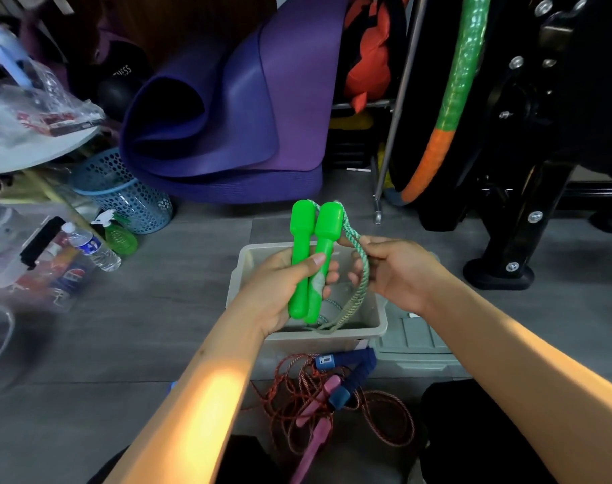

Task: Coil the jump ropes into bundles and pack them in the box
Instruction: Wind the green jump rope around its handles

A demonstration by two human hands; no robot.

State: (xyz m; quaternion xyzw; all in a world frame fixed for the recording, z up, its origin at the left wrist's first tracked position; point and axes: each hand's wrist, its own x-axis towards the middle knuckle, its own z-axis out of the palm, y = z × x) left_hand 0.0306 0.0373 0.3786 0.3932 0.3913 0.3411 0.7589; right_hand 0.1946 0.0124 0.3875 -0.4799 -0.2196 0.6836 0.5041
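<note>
1. I see the left hand [280, 291] wrapped around two green handles [313, 260], held side by side and upright, just above the grey box [377, 323] at centre frame.
2. The right hand [398, 274], at 3 o'clock from the handles, pinches the pale green rope [362, 270], which loops down into the box.
3. At 6 o'clock from the box, a red rope [388, 413] lies tangled on the floor with blue handles [350, 375] and pink handles [315, 413].
4. A purple mat [248, 110] stands at 12 o'clock.

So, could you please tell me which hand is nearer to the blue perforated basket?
Left. The left hand, gripping the green handles, sits right of the blue perforated basket; the right hand, pinching the rope, is farther right.
</note>
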